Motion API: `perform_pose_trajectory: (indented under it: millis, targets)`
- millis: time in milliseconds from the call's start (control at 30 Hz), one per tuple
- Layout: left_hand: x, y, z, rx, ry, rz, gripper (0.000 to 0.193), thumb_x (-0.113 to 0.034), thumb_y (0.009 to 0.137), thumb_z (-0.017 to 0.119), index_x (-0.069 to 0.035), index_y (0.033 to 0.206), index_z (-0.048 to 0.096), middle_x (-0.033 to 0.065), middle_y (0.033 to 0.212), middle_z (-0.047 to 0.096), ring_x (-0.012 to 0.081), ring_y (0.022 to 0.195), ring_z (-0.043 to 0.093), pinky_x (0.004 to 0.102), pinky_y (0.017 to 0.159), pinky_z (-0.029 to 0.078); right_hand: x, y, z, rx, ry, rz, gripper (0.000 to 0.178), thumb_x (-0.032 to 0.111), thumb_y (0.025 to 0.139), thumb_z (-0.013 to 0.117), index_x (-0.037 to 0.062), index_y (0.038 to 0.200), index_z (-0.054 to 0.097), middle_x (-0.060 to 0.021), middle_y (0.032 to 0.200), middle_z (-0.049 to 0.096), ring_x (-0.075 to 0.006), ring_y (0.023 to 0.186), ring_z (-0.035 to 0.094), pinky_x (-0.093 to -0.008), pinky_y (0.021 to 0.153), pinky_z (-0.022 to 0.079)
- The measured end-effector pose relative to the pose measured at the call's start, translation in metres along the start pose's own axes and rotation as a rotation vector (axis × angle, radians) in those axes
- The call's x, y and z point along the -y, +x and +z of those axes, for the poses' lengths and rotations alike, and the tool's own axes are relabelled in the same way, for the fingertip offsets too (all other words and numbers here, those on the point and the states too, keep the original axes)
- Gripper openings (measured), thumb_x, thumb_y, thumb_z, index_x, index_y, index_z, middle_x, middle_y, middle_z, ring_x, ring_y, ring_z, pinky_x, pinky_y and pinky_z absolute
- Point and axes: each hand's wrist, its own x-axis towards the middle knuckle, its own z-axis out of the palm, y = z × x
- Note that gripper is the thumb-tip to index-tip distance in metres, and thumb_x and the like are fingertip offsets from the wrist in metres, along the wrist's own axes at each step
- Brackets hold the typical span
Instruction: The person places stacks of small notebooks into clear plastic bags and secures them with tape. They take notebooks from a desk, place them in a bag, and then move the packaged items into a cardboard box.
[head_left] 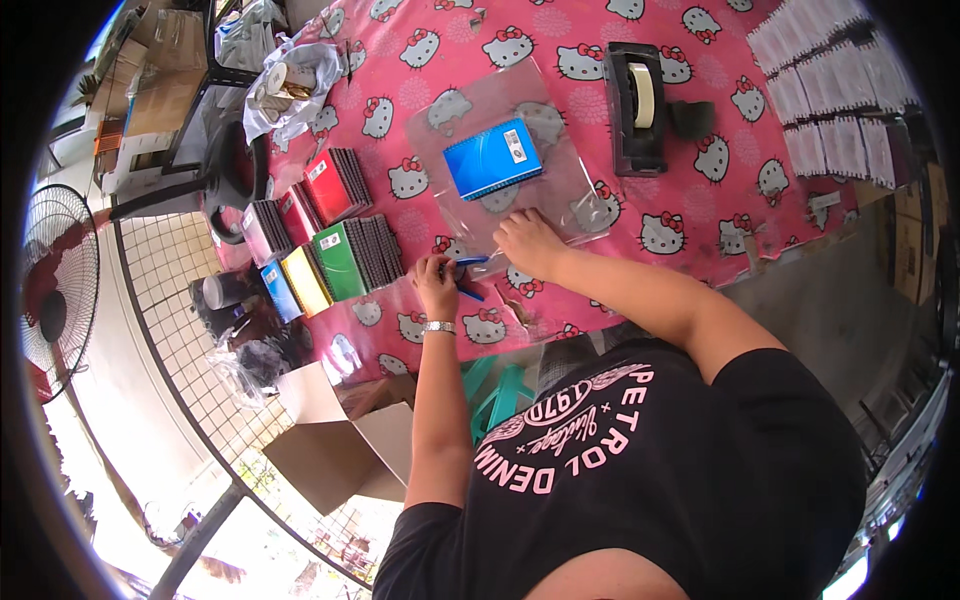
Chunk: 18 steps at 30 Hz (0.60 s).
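Observation:
A small blue spiral notebook [492, 160] with a white label lies on a large clear plastic bag [590, 212], spread flat on the table. My right hand [530, 243] rests at the bag's near edge, just below the notebook, its fingers curled down onto the plastic. To its left, my left hand [435, 285] is closed at the bag's near corner. A blue-handled tool [468, 292] sits at those fingers, its two handles spread apart toward the right. The tool's working end is hidden by the hand, so scissors or pliers cannot be told apart.
Stacks of coloured spiral notebooks [345, 258] stand left of my left hand. A black tape dispenser [636, 110] is at the right. Packed notebooks [835, 85] lie in rows far right. A plastic bag of rolls [290, 85] sits far left, near a fan [60, 290].

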Motion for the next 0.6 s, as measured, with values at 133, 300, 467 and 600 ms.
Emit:
perform_pose_trajectory:
  millis: [133,300,467,600]
  targets:
    - [-0.002,0.0,-0.003,-0.039,0.01,0.041,0.012,-0.017,0.08,0.068,-0.01,0.088,0.065,0.0088,0.095,0.059,0.0306,0.098,0.053,0.044,0.09,0.037,0.002,0.017,-0.015,0.107,0.183,0.331,0.012,0.018,0.084,0.053,0.0098,0.092,0.059,-0.0056,0.086,0.062,-0.0208,0.089,0.06,-0.0359,0.08,0.044]
    - [-0.106,0.033,-0.02,-0.369,0.055,0.372,0.011,-0.02,0.078,0.069,-0.013,0.086,0.067,0.0067,0.097,0.061,0.0284,0.103,0.053,0.0479,0.098,0.03,0.005,0.031,-0.064,-0.175,-0.011,-0.1,0.013,0.016,0.084,0.052,0.0105,0.095,0.058,-0.0054,0.085,0.062,-0.0203,0.086,0.061,-0.0348,0.081,0.045]
    - [-0.079,0.086,-0.029,-0.098,0.093,0.45,0.014,-0.02,0.074,0.075,-0.019,0.086,0.068,-0.0037,0.088,0.066,0.0189,0.094,0.059,0.0426,0.101,0.026,-0.013,0.028,-0.114,-0.267,-0.236,-0.136,0.016,0.017,0.082,0.055,0.0108,0.096,0.06,-0.0049,0.084,0.063,-0.021,0.087,0.062,-0.0344,0.083,0.044]
    - [-0.058,0.126,-0.042,0.152,-0.55,-0.008,0.01,-0.018,0.079,0.071,-0.009,0.081,0.068,0.0032,0.081,0.067,0.0202,0.086,0.062,0.0423,0.088,0.041,-0.097,0.034,-0.138,-0.086,0.184,0.362,0.024,0.016,0.079,0.064,0.0096,0.102,0.061,-0.0118,0.086,0.066,-0.0249,0.087,0.064,-0.0384,0.077,0.048]
